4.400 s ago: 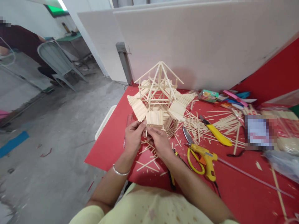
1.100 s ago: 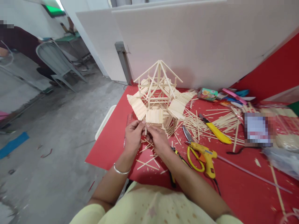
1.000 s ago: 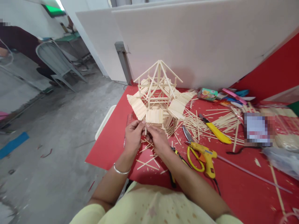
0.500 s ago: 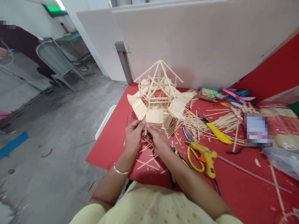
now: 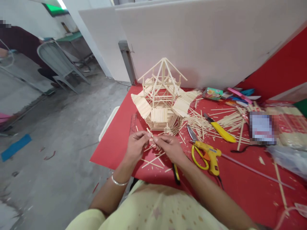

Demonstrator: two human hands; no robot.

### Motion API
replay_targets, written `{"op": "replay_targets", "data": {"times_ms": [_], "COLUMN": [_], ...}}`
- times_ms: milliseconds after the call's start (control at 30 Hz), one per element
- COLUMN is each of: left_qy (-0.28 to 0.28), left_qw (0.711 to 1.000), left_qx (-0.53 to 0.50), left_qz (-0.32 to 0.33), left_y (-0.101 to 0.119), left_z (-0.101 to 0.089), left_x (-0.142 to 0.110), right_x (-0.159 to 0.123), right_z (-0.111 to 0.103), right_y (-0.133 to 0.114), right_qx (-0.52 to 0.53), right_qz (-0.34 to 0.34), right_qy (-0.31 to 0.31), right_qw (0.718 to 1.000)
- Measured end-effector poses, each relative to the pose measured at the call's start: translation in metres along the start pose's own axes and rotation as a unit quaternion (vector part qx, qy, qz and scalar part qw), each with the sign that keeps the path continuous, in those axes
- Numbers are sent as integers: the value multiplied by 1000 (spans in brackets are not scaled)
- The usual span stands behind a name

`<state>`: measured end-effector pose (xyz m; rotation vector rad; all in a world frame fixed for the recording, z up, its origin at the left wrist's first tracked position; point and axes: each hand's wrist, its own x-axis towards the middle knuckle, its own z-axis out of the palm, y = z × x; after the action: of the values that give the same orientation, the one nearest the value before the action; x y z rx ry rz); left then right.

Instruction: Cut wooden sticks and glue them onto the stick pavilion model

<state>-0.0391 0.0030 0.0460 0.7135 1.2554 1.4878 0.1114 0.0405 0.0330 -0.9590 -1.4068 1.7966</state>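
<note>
A pagoda-like model of thin wooden sticks (image 5: pixel 159 115), with flared roof panels and a bare peaked frame on top, stands on the red tabletop. In front of it my left hand (image 5: pixel 139 145) is closed, thumb and fingertips pinching a short wooden stick (image 5: pixel 151 136). My right hand (image 5: pixel 169 147) meets it from the other side, its fingers closed at the same small piece. Most of that stick is covered by my fingertips. Below and between the hands lie several loose sticks (image 5: pixel 153 162). A clear ruler (image 5: pixel 133 124) rests just beyond my left hand.
Right of the model are a heap of sticks (image 5: pixel 223 124), a yellow utility knife (image 5: pixel 223 131), yellow-handled scissors (image 5: pixel 200 156) and a yellow glue gun (image 5: pixel 211 155) with its cord. White boards (image 5: pixel 192 41) lean behind. A person (image 5: pixel 21 41) is by a chair (image 5: pixel 57 64) at left.
Both hands have drawn back from the model's front panel, toward my body, with the stick between them. The stick stood upright before; now it is mostly hidden by the fingertips.
</note>
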Motion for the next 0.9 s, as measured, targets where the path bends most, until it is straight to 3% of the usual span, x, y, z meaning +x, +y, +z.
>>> {"op": "replay_targets", "data": {"times_ms": [133,233,333,433,567,633,700,800,900], "left_qy": [-122,-223,-307,-334,-283,-224,-157,-89,-67], "left_qw": [988,957,917,904,932,953,974,991,994], "left_qx": [69,170,226,237,223,202,162,83,38], "left_qz": [-61,-77,-117,-122,-45,-15,-13,-50,-72], "left_y": [4,1,-11,-24,-30,-31,-35,-49,-62], "left_z": [-6,-10,-11,-6,4,4,1,-4,-5], "left_x": [-11,-15,-18,-21,-23,-21,-17,-12,-10], "right_x": [-19,-28,-36,-44,-62,-75,-89,-103,-107], "right_z": [-29,-48,-61,-69,-71,-67,-59,-43,-31], "right_y": [-24,-34,-33,-26,-14,-5,7,27,42], "right_qx": [-152,-231,-299,-335,-393,-463,-548,-657,-700], "right_qz": [-30,-39,-51,-56,-67,-65,-44,18,54], "right_qy": [-115,-201,-222,-190,-41,69,149,164,130], "right_qw": [981,951,927,921,916,881,822,736,700]}}
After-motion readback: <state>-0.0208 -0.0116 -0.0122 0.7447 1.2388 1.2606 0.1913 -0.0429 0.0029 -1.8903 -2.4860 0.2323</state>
